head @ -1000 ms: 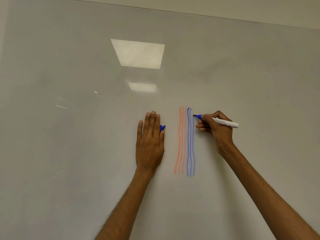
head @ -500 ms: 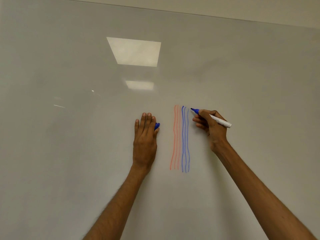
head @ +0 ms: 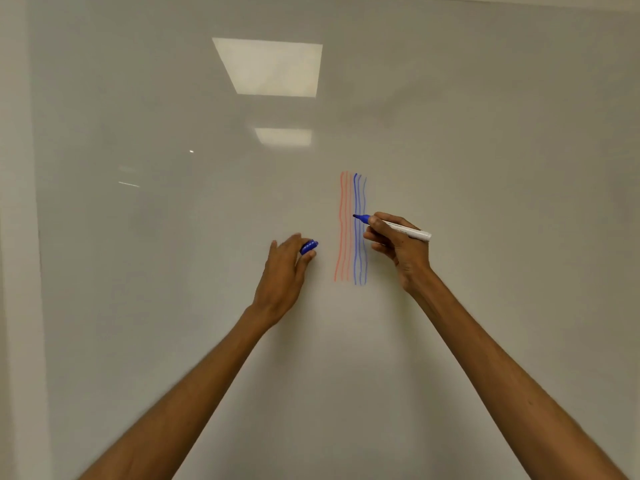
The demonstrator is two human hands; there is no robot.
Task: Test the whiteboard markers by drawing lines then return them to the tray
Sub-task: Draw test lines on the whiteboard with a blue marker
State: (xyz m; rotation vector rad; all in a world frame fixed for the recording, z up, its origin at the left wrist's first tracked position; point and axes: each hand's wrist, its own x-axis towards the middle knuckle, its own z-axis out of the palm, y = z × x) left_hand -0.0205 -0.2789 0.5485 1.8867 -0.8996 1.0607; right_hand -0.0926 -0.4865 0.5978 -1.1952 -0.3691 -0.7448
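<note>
Against a glossy whiteboard the right hand grips a blue whiteboard marker, thumb and curled fingers wrapped round the front of its white barrel, so that the middle of the barrel is hidden and only the blue nib end and the white rear end show. The nib points between 9 and 10 o'clock and lies over the leftmost of three wavy blue lines; whether it touches the board cannot be told. The print on the barrel is too small to read. Just beside the blue lines, at their 9 o'clock, run three fainter orange-red lines, all roughly upright. At 9 o'clock of the lines, and apart from them, the left hand is smeared by motion blur; its fingers curl round a blue cap, which pokes out at the hand's 1 o'clock with most of its length covered. Whether this hand rests on the board cannot be made out. Both forearms run off the lower edge. At 12 o'clock the board mirrors two ceiling light panels, and a pale upright strip stands at the 9 o'clock edge, cut off by the frame
</note>
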